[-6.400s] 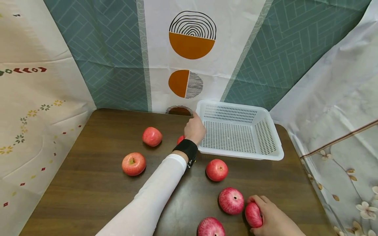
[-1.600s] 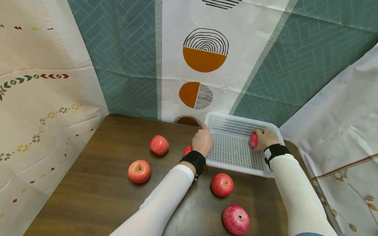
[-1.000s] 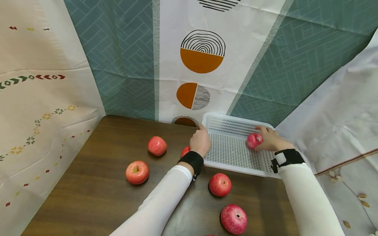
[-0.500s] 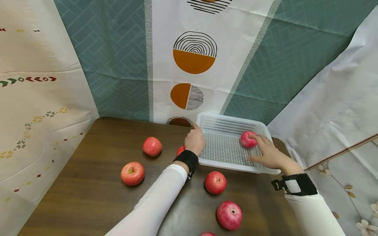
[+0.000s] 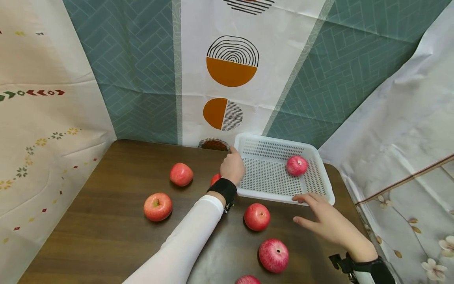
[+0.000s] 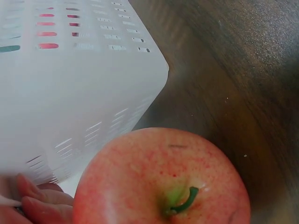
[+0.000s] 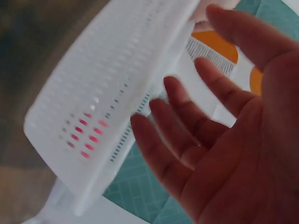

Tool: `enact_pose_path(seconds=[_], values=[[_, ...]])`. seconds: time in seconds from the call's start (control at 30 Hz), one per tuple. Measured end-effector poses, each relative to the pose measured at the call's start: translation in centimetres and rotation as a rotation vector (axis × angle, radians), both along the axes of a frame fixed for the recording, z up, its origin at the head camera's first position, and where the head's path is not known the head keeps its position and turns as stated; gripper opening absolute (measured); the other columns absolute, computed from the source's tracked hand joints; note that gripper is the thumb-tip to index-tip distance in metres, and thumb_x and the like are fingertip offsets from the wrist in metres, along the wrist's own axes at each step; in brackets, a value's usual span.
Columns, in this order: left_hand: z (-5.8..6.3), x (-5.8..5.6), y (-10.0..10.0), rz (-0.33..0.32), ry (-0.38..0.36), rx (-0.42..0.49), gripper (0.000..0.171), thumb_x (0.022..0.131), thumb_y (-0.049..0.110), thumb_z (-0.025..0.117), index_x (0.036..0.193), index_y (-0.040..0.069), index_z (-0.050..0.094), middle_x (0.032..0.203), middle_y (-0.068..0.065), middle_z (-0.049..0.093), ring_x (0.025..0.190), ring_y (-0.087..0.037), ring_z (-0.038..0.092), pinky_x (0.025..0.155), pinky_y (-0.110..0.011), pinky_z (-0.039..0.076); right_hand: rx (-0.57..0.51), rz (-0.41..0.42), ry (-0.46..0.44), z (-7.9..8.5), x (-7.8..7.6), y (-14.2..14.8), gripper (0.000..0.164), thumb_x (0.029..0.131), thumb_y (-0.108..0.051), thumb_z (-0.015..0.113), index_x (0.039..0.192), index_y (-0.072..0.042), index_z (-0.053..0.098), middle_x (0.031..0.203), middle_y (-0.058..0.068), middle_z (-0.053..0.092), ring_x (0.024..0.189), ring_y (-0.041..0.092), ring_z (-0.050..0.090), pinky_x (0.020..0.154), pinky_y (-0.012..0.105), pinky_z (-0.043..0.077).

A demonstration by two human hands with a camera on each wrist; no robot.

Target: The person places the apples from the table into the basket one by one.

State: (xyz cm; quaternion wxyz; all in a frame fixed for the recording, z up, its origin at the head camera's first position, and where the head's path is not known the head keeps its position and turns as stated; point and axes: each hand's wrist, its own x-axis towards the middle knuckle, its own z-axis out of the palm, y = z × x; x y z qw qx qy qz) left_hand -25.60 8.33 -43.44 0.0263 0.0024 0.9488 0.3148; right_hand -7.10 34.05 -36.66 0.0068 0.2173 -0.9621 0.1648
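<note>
My left hand [image 5: 232,167] holds the left rim of a white perforated plastic basket [image 5: 274,196]; its curled fingertips [image 6: 44,203] show at the basket wall in the left wrist view. Partly hidden by that wrist is a red apple [image 5: 214,178], seen with its stem as a large apple [image 6: 140,179] in the left wrist view. Inside the basket, toward its right end, sits a pinkish-red apple [image 5: 297,165]. My right hand [image 5: 326,221] hovers by the basket's front right corner, fingers spread and loosely bent, holding nothing.
In front of the basket are a red apple [image 5: 257,217], a striped dark-pink apple [image 5: 273,255] and another apple [image 5: 248,280] cut off by the frame. Two more apples, one farther back [image 5: 181,174] and one nearer [image 5: 158,207], lie left on the wooden table [image 5: 106,236]. Cloth hangs around.
My right hand carried the pinkish-red apple from the table into the basket, let go of it, and has drawn back toward the front right. My left hand stays at the basket rim.
</note>
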Motion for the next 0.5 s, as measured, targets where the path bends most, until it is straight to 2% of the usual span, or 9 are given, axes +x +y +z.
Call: enact_pose_path(seconds=[0.1,0.23,0.37,0.5], values=[[0.0,-0.1,0.1,0.005,0.005,0.004,0.082,0.099,0.017,0.075,0.163,-0.007,0.029,0.109,-0.021,0.075,0.081,-0.032,0.075,0.067,-0.045,0.062,-0.027,0.042,-0.024,-0.9,1.4,-0.6,0.051,0.090,-0.034,0.089,0.132,-0.018,0.066,0.128,-0.006,0.064,0.114,0.021,0.066,0.092,0.044,0.057],[-0.2,-0.1,0.2,0.004,0.006,0.006,0.083,0.099,0.016,0.074,0.164,-0.007,0.028,0.108,-0.021,0.075,0.079,-0.032,0.075,0.065,-0.045,0.061,-0.025,0.119,-0.070,-2.2,3.2,-1.5,0.063,0.084,-0.034,0.094,0.138,-0.023,0.063,0.135,-0.012,0.059,0.119,0.015,0.064,0.093,0.039,0.057],[-0.3,-0.2,0.2,0.002,0.015,0.003,0.081,0.100,0.016,0.073,0.163,-0.007,0.029,0.108,-0.021,0.075,0.080,-0.033,0.075,0.066,-0.045,0.062,-0.011,0.163,-0.142,-3.4,4.6,-2.7,0.078,0.075,-0.034,0.098,0.144,-0.028,0.060,0.142,-0.011,0.055,0.122,0.012,0.059,0.096,0.037,0.056],[-0.3,-0.2,0.0,0.008,0.030,-0.001,0.079,0.100,0.016,0.073,0.162,-0.008,0.031,0.110,-0.021,0.075,0.083,-0.033,0.075,0.069,-0.046,0.062,-0.017,0.173,-0.219,-4.3,5.4,-3.5,0.084,0.072,-0.034,0.100,0.146,-0.033,0.059,0.146,-0.004,0.053,0.124,0.017,0.057,0.097,0.038,0.056]])
